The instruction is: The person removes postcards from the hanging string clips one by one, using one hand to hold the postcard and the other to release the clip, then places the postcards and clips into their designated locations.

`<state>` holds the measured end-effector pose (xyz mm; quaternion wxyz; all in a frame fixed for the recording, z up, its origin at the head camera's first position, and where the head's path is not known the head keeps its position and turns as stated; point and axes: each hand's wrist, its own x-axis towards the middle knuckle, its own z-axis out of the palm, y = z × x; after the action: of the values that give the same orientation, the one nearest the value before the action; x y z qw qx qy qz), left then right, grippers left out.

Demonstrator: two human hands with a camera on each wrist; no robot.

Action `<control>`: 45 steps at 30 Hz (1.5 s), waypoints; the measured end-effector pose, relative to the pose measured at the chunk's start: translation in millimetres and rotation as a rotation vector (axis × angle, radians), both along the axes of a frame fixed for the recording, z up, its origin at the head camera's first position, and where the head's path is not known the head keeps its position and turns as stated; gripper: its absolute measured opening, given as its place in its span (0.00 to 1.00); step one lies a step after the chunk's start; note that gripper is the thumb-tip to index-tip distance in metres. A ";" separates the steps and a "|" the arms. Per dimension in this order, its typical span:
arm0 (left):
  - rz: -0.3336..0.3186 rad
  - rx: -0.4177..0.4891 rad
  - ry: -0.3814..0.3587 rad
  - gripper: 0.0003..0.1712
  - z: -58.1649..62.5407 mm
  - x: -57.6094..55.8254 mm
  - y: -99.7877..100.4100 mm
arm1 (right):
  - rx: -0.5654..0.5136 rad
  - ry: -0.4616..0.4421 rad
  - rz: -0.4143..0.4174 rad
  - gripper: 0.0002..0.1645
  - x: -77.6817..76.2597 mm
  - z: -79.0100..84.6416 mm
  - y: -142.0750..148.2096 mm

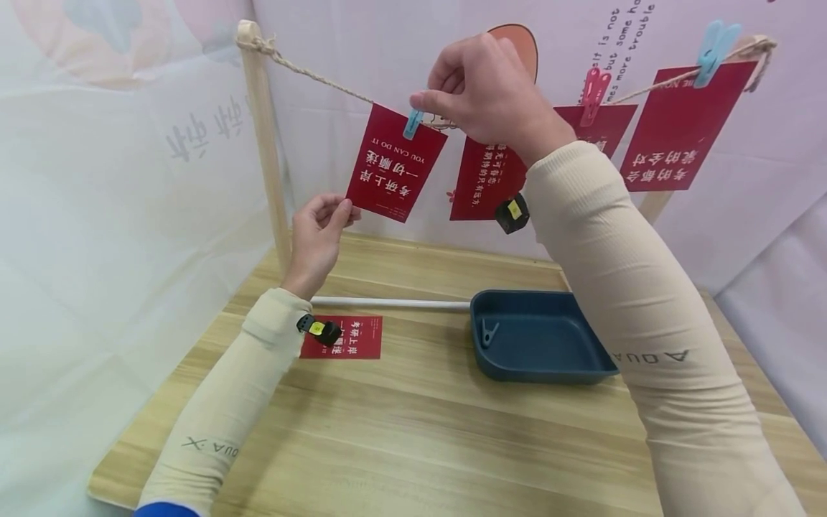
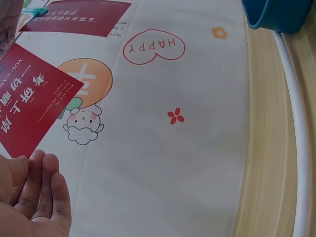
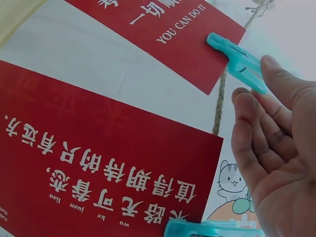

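Observation:
A red card with white lettering hangs tilted from a twine line. At its lower left corner, my left hand pinches the card between thumb and fingers, also seen by the left wrist camera. My right hand is up at the line, thumb and forefinger on the handle ends of a light blue clothespin, whose tip overlaps the card's top edge. Just to the right hangs a second red card, with another blue clothespin at its top; the right hand partly covers that card in the head view.
Farther right on the line, a pink clothespin and a blue one carry red cards. A wooden post supports the left end. On the table lie a red card, a white rod and a dark blue tray containing a clothespin.

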<state>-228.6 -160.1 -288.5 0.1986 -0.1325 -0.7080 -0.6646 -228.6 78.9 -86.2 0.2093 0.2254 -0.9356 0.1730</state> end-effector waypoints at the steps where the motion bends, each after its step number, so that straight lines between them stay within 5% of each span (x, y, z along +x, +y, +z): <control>1: 0.000 0.008 0.004 0.16 0.3 0.2 0.2 | -0.005 0.010 0.004 0.25 -0.1 -0.6 -0.3; 14: -0.020 0.046 0.020 0.13 1.5 2.2 1.5 | -0.052 0.134 0.041 0.23 1.7 -0.9 -0.5; 45: -0.057 0.058 0.032 0.11 -5.6 2.1 -4.1 | -0.158 0.194 0.102 0.22 10.9 6.4 20.9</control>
<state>-226.6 -164.3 -294.1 0.1947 -0.1577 -0.6810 -0.6881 -217.8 99.8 -79.7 0.3071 0.2710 -0.8818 0.2340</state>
